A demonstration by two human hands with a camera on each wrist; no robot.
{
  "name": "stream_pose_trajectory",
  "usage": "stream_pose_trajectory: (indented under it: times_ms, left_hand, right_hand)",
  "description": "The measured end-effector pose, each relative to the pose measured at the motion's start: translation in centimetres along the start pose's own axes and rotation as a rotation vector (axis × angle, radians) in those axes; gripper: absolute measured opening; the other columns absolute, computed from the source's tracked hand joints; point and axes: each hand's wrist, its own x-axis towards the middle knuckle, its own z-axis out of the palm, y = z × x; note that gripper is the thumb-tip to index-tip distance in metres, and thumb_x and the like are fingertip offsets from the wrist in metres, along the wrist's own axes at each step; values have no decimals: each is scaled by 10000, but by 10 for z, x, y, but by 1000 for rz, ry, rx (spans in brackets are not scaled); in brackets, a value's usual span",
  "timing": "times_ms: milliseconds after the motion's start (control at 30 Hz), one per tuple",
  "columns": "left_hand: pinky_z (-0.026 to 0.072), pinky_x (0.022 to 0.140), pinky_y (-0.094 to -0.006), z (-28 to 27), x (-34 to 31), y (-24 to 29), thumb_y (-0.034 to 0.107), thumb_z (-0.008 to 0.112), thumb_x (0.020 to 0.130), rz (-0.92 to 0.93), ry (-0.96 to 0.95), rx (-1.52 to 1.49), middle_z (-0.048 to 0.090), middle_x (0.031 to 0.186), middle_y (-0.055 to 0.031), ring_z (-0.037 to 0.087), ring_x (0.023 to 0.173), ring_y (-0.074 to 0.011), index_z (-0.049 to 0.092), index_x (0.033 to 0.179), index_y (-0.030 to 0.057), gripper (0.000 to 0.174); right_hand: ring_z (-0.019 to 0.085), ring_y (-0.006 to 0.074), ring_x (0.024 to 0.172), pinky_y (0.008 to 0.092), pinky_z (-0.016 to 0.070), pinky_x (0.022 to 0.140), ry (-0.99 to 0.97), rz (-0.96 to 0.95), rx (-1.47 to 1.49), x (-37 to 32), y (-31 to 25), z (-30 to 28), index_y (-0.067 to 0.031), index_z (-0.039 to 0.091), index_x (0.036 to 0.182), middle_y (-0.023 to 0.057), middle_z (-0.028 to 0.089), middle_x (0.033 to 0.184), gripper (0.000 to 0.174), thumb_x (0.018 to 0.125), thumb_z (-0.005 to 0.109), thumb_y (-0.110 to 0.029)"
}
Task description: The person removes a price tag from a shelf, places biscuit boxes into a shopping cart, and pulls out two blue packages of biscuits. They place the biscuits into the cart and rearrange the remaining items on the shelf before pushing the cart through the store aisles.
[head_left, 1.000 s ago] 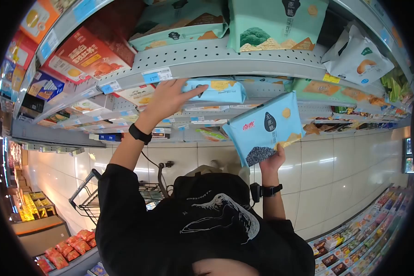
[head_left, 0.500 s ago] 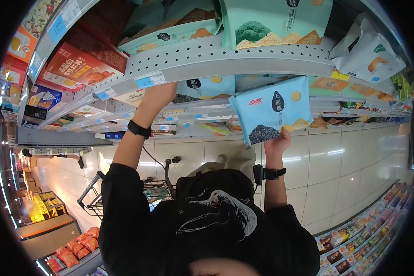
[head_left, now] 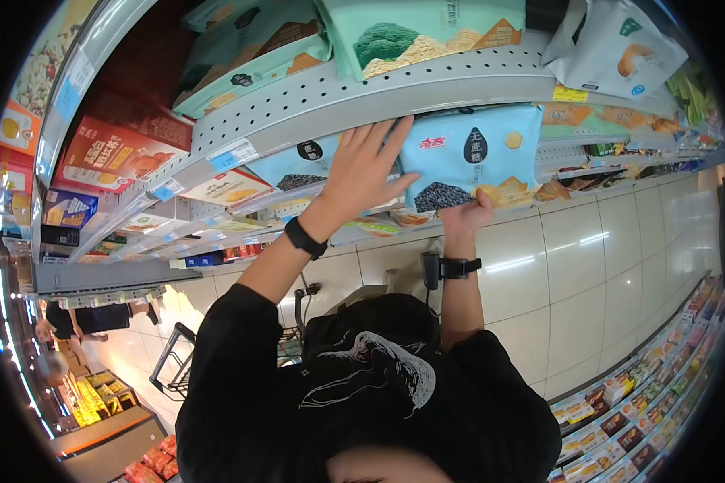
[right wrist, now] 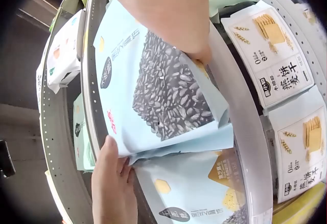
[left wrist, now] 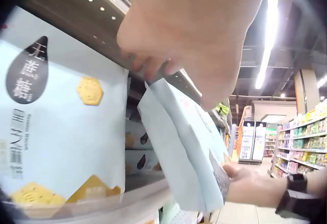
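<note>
A light blue biscuit packet (head_left: 471, 157) with black seeds and a dark drop-shaped label stands at the front of the shelf below the top one. My right hand (head_left: 465, 217) holds its lower edge from below, thumb on the front. Against its left edge lies my left hand (head_left: 362, 173), fingers stretched up towards the shelf lip and thumb on the pack's front. In the left wrist view, the left fingertips (left wrist: 153, 66) reach over the packet's top corner. A matching blue packet (left wrist: 66, 116) stands to the left on the same shelf, partly hidden by my left hand in the head view.
The upper shelf's metal lip (head_left: 362, 105) runs close over both packets. Green packets (head_left: 427, 36), a white bag (head_left: 616, 52) and red boxes (head_left: 125, 145) sit on that shelf. A wire trolley (head_left: 177, 362) stands at my left, and another shelf row (head_left: 636, 402) lies behind.
The right hand has moved the blue packet up and in to the shelf. My left hand has left the other blue packet, now standing upright, and moved right to the held packet's edge.
</note>
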Motion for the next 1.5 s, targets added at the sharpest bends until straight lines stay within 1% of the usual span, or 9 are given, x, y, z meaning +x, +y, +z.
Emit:
stream_pose_trajectory:
  times_ms: [167, 233, 467, 667, 833, 1033, 1233, 1333, 1500]
  left_hand:
    - [436, 971, -452, 16, 22, -3, 341, 805, 709, -110, -55, 21, 603, 1227, -181, 557, 1135, -366, 577, 1260, 30, 672]
    - [471, 912, -424, 16, 22, -10, 298, 797, 727, -80, 22, -33, 640, 1156, -165, 599, 1059, -362, 640, 1171, 48, 533]
    - [486, 863, -409, 17, 16, -5, 196, 746, 787, -98, -66, -155, 666, 1087, -127, 638, 971, -323, 688, 1051, 50, 308]
    - [479, 867, -395, -1, 20, 7, 155, 752, 737, 9, 8, -130, 668, 1120, -131, 639, 1004, -318, 661, 1126, 24, 421]
    - [478, 898, -377, 5, 5, -7, 278, 819, 673, -40, 123, -65, 648, 1187, -163, 634, 1049, -327, 618, 1224, 38, 633]
    - [493, 898, -401, -4, 13, -17, 326, 857, 646, -32, -55, -116, 648, 1171, -183, 622, 1065, -358, 582, 1264, 32, 738]
    - [498, 875, -403, 9, 11, -37, 468, 839, 673, -140, -77, 58, 657, 1113, -199, 628, 1019, -367, 579, 1241, 15, 772]
    - [512, 803, -412, 15, 16, -39, 437, 783, 759, -123, -32, 108, 678, 1011, -185, 641, 921, -374, 627, 1158, 9, 606]
    - [514, 746, -420, 26, 25, -44, 325, 713, 850, -131, -5, 102, 688, 941, -166, 644, 830, -365, 677, 1058, 31, 361]
  right_hand:
    - [456, 338, 1280, 527, 318, 1111, -10, 57, 14, 12, 13, 3, -58, 449, 1348, 121, 503, 1365, 554, 799, 462, -130]
    - [465, 335, 1268, 526, 318, 1108, 18, 46, -3, 20, 11, -1, -56, 461, 1326, 111, 519, 1340, 537, 793, 466, -122]
    - [499, 302, 1233, 499, 354, 1086, -16, 51, -49, 25, 14, -13, -63, 470, 1307, 86, 558, 1275, 536, 772, 488, -85]
    - [511, 276, 1216, 459, 369, 1075, -60, 195, 8, 21, 14, 1, -54, 456, 1326, 94, 548, 1296, 468, 864, 448, -128]
    - [516, 245, 1213, 411, 392, 1055, -112, 114, -21, 20, 19, 19, -50, 444, 1349, 87, 549, 1300, 408, 950, 443, -133]
    - [544, 217, 1177, 394, 407, 1038, -90, 57, -37, 36, 29, 9, -52, 459, 1322, 81, 571, 1277, 349, 976, 442, -93]
    - [606, 155, 967, 316, 501, 869, -61, 99, -79, 44, 18, 7, -70, 539, 1140, 29, 622, 1063, 173, 974, 518, -112]
    - [509, 85, 638, 238, 499, 653, -43, 44, -269, 50, 15, 3, -88, 599, 956, -8, 565, 768, 72, 971, 557, -144]
    - [553, 88, 651, 261, 528, 568, -80, -26, -722, 50, 9, 8, -60, 611, 861, 13, 565, 736, 177, 973, 558, -186]
